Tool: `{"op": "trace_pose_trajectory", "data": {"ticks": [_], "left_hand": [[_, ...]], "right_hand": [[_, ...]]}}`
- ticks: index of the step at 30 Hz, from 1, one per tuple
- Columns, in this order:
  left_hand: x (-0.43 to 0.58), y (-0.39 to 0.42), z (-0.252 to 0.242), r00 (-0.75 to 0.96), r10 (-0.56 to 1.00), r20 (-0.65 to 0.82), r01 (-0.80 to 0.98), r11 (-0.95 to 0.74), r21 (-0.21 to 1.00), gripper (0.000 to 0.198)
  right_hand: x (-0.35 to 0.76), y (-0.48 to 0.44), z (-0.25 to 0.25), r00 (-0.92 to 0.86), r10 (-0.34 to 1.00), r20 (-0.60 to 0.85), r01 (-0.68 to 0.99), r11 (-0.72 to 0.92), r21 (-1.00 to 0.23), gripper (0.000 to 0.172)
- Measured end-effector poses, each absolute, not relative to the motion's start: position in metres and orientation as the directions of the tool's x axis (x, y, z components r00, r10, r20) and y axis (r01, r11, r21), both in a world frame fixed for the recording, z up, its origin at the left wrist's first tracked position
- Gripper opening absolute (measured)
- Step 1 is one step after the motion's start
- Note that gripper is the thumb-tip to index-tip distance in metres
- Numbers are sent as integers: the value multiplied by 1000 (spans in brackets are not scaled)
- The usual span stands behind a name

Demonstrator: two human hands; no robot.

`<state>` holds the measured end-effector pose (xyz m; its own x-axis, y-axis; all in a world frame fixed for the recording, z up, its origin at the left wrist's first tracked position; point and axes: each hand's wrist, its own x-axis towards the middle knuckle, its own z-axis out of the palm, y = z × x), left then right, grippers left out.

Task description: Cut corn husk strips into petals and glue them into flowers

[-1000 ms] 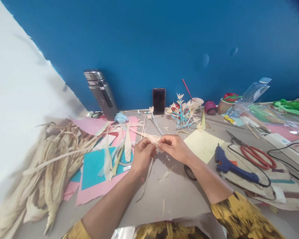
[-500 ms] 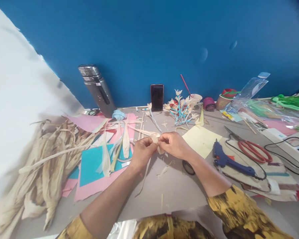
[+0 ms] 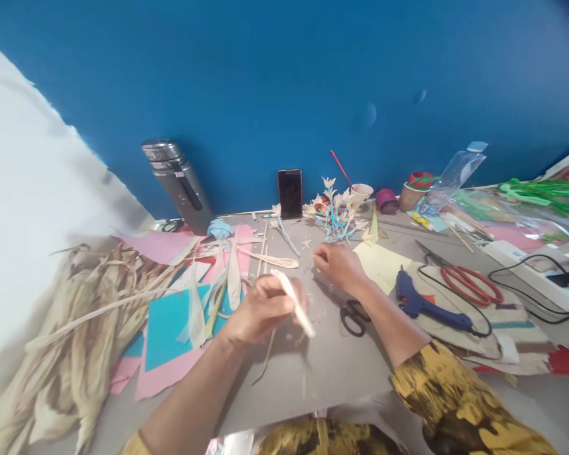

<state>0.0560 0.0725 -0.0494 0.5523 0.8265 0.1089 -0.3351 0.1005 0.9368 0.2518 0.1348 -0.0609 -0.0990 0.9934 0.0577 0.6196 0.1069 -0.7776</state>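
Observation:
My left hand [image 3: 265,306] pinches a pale, folded piece of dried corn husk [image 3: 294,302], tilted and a little blurred, above the table. To its right, my right hand [image 3: 340,266] is closed with the fingertips curled together; whether anything small is between them I cannot make out. Beside and below the right wrist lie black-handled scissors [image 3: 353,320], their blades pointing toward the back left. Just behind the hands stands a cluster of small husk flowers [image 3: 336,212] on blue-wrapped stems. A single flower on a pale stem [image 3: 287,234] lies to the left of it.
Dried husks [image 3: 83,316] are heaped at the left, beside blue paper [image 3: 171,338] and pink sheets. A flask [image 3: 183,193] and a phone [image 3: 290,194] stand by the wall. On the right are a glue gun [image 3: 429,304], red-handled scissors [image 3: 471,284], a power strip [image 3: 533,272] and a plastic bottle [image 3: 455,177].
My hands have parted. The left hand now holds the husk piece alone, lower and nearer me, while the right has moved away to the right. More of the black scissors shows.

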Motion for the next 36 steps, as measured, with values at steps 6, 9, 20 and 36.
{"op": "trace_pose_trajectory", "data": {"ticks": [6,9,20,36], "left_hand": [[54,82,-57,423,902,-82,260,-34,965,13],[56,86,-69,319,939,-130,472,-39,881,26],[62,78,-53,22,990,138,375,-136,917,12],[70,69,-61,-169,889,425,462,-309,831,13]], "right_hand": [[256,136,-59,-221,974,-56,293,11,-956,28],[252,131,-56,-316,945,-87,83,-64,-995,32],[230,116,-57,-430,903,18,114,74,-991,35],[227,118,-67,-280,960,1,535,157,-830,14]]}}
